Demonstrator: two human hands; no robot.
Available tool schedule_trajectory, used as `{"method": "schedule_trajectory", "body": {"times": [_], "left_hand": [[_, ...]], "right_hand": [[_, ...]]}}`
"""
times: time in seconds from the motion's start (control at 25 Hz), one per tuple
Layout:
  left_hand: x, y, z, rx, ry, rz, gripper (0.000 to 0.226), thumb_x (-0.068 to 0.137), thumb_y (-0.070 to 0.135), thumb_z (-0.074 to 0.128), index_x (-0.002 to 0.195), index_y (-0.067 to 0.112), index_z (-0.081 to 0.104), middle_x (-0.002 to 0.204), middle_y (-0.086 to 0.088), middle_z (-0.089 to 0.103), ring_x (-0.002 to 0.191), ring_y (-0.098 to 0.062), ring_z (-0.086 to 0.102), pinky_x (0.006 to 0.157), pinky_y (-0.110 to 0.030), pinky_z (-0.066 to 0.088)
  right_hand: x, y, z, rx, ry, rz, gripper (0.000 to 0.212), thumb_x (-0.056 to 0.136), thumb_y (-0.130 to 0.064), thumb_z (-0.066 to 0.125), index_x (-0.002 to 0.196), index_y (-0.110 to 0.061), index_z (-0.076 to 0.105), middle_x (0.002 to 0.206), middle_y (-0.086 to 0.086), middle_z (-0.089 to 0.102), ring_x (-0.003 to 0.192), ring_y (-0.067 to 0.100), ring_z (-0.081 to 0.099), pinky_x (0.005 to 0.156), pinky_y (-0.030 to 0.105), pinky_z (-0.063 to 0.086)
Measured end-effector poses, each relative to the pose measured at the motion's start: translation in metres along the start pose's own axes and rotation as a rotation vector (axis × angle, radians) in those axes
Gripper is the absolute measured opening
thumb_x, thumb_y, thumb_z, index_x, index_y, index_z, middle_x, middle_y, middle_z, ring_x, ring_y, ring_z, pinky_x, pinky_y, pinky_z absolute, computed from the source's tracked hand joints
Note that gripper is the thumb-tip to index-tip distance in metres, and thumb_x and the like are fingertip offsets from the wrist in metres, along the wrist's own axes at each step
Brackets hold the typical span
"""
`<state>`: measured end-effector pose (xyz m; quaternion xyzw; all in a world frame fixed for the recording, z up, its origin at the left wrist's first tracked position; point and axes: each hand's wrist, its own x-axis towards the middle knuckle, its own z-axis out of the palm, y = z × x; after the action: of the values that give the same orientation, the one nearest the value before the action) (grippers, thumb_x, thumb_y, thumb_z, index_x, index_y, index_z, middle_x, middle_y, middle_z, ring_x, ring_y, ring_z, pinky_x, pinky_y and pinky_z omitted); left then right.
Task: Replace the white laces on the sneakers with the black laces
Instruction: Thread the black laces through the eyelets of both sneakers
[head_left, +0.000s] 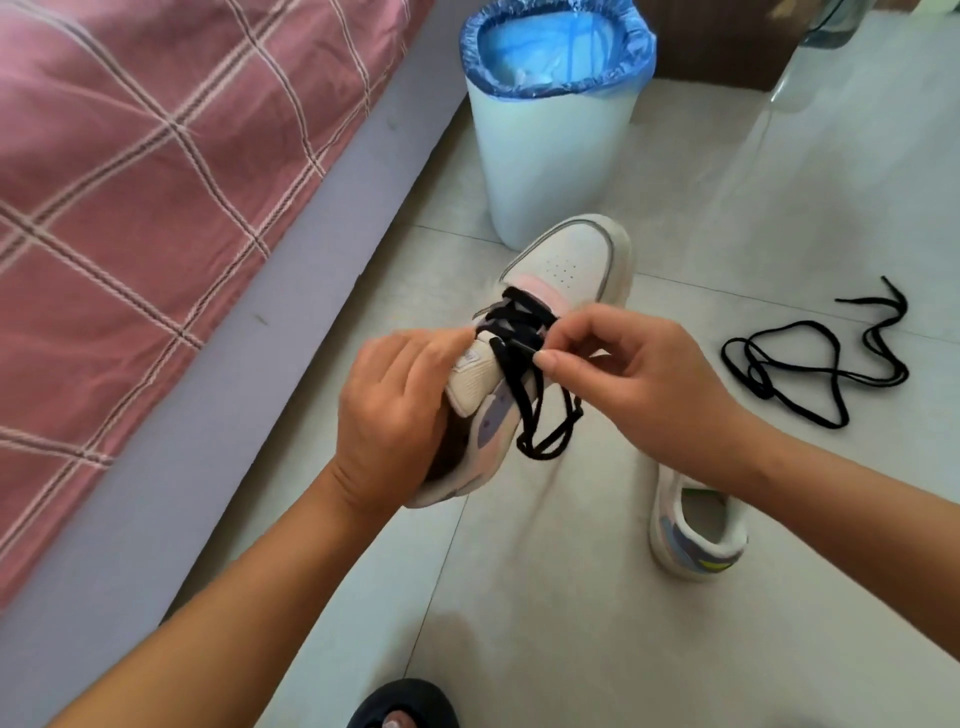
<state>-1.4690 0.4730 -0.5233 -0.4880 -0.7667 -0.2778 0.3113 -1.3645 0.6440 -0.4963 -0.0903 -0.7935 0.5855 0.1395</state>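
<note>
My left hand (395, 410) grips a white and pastel sneaker (566, 260) around its collar and holds it above the floor, toe pointing away. A black lace (530, 395) is threaded through its lower eyelets, and its loose ends hang in a loop on the right side. My right hand (639, 374) pinches this lace near an upper eyelet, beside the tongue. The second sneaker (696, 530) lies on the floor at the lower right, partly hidden by my right forearm. A second black lace (815, 364) lies loose on the tiles to the right.
A white waste bin (550, 145) with a blue liner stands just beyond the held sneaker. A bed with a pink checked cover (156, 182) fills the left side. A dark slipper with a toe (402, 706) shows at the bottom edge. Pale floor tiles lie underneath.
</note>
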Motion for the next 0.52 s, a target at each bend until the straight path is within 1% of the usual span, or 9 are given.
{"method": "schedule_trajectory", "body": {"times": [0.08, 0.16, 0.2, 0.24, 0.28, 0.32, 0.36, 0.44, 0.52], "left_hand": [[0.019, 0.002, -0.013, -0.001, 0.019, -0.017, 0.016, 0.087, 0.009, 0.064, 0.094, -0.004, 0.070, 0.090, -0.015, 0.069, 0.077, -0.028, 0.060, 0.065, -0.034, 0.048], [0.031, 0.010, -0.022, -0.146, -0.038, -0.347, 0.026, 0.089, 0.019, 0.058, 0.110, 0.006, 0.066, 0.108, -0.005, 0.063, 0.094, -0.022, 0.061, 0.074, -0.031, 0.049], [0.038, 0.014, -0.025, -0.232, -0.085, -0.505, 0.032, 0.090, 0.025, 0.055, 0.119, 0.013, 0.061, 0.113, 0.008, 0.058, 0.103, -0.007, 0.058, 0.082, -0.024, 0.047], [0.038, 0.015, -0.024, -0.259, -0.115, -0.534, 0.036, 0.091, 0.026, 0.053, 0.124, 0.012, 0.057, 0.113, 0.018, 0.052, 0.104, 0.011, 0.052, 0.084, -0.011, 0.043], [0.040, 0.015, -0.024, -0.265, -0.122, -0.513, 0.036, 0.091, 0.020, 0.053, 0.124, 0.006, 0.057, 0.110, 0.022, 0.049, 0.101, 0.022, 0.048, 0.081, -0.002, 0.040], [0.045, 0.015, -0.024, -0.312, -0.131, -0.516, 0.032, 0.091, 0.012, 0.055, 0.119, -0.002, 0.058, 0.108, 0.019, 0.050, 0.098, 0.025, 0.048, 0.079, 0.001, 0.039], [0.051, 0.015, -0.026, -0.359, -0.139, -0.502, 0.026, 0.088, 0.004, 0.058, 0.110, -0.008, 0.062, 0.108, 0.011, 0.055, 0.102, 0.017, 0.052, 0.082, -0.002, 0.040], [0.058, 0.016, -0.028, -0.395, -0.079, -0.341, 0.011, 0.080, -0.005, 0.063, 0.091, -0.004, 0.067, 0.108, -0.013, 0.058, 0.117, -0.020, 0.056, 0.096, -0.019, 0.044], [0.063, 0.010, -0.029, -0.422, 0.029, -0.234, 0.018, 0.079, -0.007, 0.062, 0.088, 0.008, 0.061, 0.109, -0.016, 0.052, 0.121, -0.034, 0.051, 0.102, -0.030, 0.042]], "right_hand": [[-0.001, -0.014, -0.001, -0.053, 0.042, -0.123, 0.008, 0.085, -0.013, 0.065, 0.077, -0.011, 0.063, 0.075, -0.002, 0.062, 0.068, 0.010, 0.057, 0.066, 0.025, 0.049], [-0.001, -0.025, 0.000, -0.114, 0.090, -0.155, 0.008, 0.083, -0.015, 0.064, 0.077, -0.010, 0.063, 0.074, -0.001, 0.061, 0.069, 0.015, 0.058, 0.067, 0.034, 0.049], [0.001, -0.030, 0.000, -0.123, 0.118, -0.168, 0.008, 0.083, -0.015, 0.064, 0.077, -0.011, 0.064, 0.075, -0.002, 0.062, 0.071, 0.016, 0.058, 0.068, 0.035, 0.049], [0.004, -0.035, -0.001, -0.141, 0.156, -0.199, 0.007, 0.082, -0.015, 0.064, 0.077, -0.011, 0.064, 0.078, -0.002, 0.062, 0.075, 0.015, 0.059, 0.071, 0.033, 0.049], [0.007, -0.040, -0.003, -0.177, 0.198, -0.245, 0.006, 0.082, -0.013, 0.065, 0.077, -0.010, 0.065, 0.082, -0.002, 0.062, 0.080, 0.013, 0.059, 0.075, 0.028, 0.049], [0.012, -0.045, -0.004, -0.220, 0.228, -0.288, 0.006, 0.081, -0.011, 0.066, 0.076, -0.009, 0.065, 0.087, -0.002, 0.063, 0.086, 0.009, 0.059, 0.080, 0.021, 0.047], [0.017, -0.049, -0.006, -0.251, 0.232, -0.304, 0.006, 0.080, -0.008, 0.067, 0.074, -0.008, 0.064, 0.091, -0.002, 0.063, 0.092, 0.006, 0.058, 0.084, 0.015, 0.043], [0.025, -0.056, -0.008, -0.269, 0.173, -0.279, 0.009, 0.079, -0.005, 0.069, 0.072, -0.007, 0.064, 0.098, -0.002, 0.064, 0.099, 0.005, 0.056, 0.089, 0.010, 0.037], [0.027, -0.062, -0.011, -0.275, 0.118, -0.297, 0.009, 0.078, -0.007, 0.068, 0.071, -0.007, 0.062, 0.104, -0.003, 0.063, 0.104, 0.007, 0.056, 0.091, 0.013, 0.038]]}}
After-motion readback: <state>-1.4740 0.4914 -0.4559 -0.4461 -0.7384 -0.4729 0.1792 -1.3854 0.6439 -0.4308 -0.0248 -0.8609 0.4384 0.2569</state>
